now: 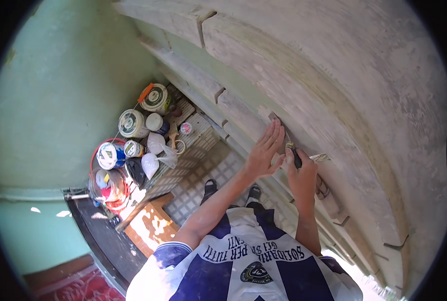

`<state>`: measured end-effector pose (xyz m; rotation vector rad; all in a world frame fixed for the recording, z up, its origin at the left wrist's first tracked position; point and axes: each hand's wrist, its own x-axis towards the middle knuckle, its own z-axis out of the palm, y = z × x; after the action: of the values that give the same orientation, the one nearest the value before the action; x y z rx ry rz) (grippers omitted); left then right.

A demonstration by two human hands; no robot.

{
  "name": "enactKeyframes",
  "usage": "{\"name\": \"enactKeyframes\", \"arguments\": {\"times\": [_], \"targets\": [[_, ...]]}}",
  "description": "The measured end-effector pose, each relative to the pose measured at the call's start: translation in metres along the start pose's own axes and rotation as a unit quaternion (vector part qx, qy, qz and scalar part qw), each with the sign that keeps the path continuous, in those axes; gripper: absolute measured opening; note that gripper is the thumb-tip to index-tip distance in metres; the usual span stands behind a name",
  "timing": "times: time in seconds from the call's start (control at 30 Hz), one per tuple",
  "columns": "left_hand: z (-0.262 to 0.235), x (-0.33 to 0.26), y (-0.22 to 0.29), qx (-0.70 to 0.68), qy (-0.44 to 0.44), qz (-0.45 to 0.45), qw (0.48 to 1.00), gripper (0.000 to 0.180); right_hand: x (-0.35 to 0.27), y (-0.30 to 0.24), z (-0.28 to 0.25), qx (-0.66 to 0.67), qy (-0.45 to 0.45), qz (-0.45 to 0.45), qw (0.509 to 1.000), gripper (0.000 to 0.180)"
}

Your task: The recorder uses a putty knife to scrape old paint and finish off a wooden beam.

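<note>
Striped cloth, dark blue and white, of the shirt point(233, 266) I wear sits closest under my gaze, printed across the chest. Far to the left a green wall point(73, 100) rises, with a red patterned cloth point(83, 288) low at its foot and a black surface point(90, 223) just beside it. Next comes a white-and-blue bucket point(110, 155), then a black bag point(135, 170), two lidded pale buckets, and white filled bags point(150, 165), all crowded on a slatted rack point(201, 128). Below these, a reddish-brown board point(151, 226) catches patches of sunlight. Tiled floor point(183, 188) follows, where my dark sandals point(210, 186) show. Mid-view, my left hand point(266, 150) is spread flat rather than clenched, its straight fingers together over the blade of a putty knife point(297, 157), whose tip meets the grey ledged wall point(374, 90). Just right of it, my right hand point(304, 173) is wrapped around the knife's dark-and-yellow handle. The ledged wall curves on to the far right, its long pale bands cut by short dark notches.
</note>
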<state>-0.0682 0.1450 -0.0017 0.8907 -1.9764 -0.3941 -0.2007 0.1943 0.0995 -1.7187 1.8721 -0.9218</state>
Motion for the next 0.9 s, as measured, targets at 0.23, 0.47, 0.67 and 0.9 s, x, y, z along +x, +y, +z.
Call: {"name": "enactKeyframes", "arguments": {"times": [0.23, 0.47, 0.67, 0.9], "targets": [[-0.022, -0.005, -0.017, -0.023, -0.040, 0.044, 0.998, 0.079, -0.017, -0.017, 0.019, 0.012, 0.059, 0.014, 0.998, 0.030], [-0.041, 0.002, -0.042, -0.061, -0.058, 0.062, 0.994, 0.082, -0.016, -0.036, 0.052, 0.012, 0.127, 0.019, 0.992, 0.019], [-0.036, 0.000, -0.029, -0.087, -0.087, 0.087, 0.989, 0.082, -0.027, -0.043, 0.040, -0.025, 0.126, 0.089, 0.988, 0.019], [-0.041, -0.001, -0.048, -0.049, -0.067, 0.087, 0.993, 0.083, -0.022, -0.037, 0.056, -0.023, 0.173, 0.006, 0.985, 0.022]]}}
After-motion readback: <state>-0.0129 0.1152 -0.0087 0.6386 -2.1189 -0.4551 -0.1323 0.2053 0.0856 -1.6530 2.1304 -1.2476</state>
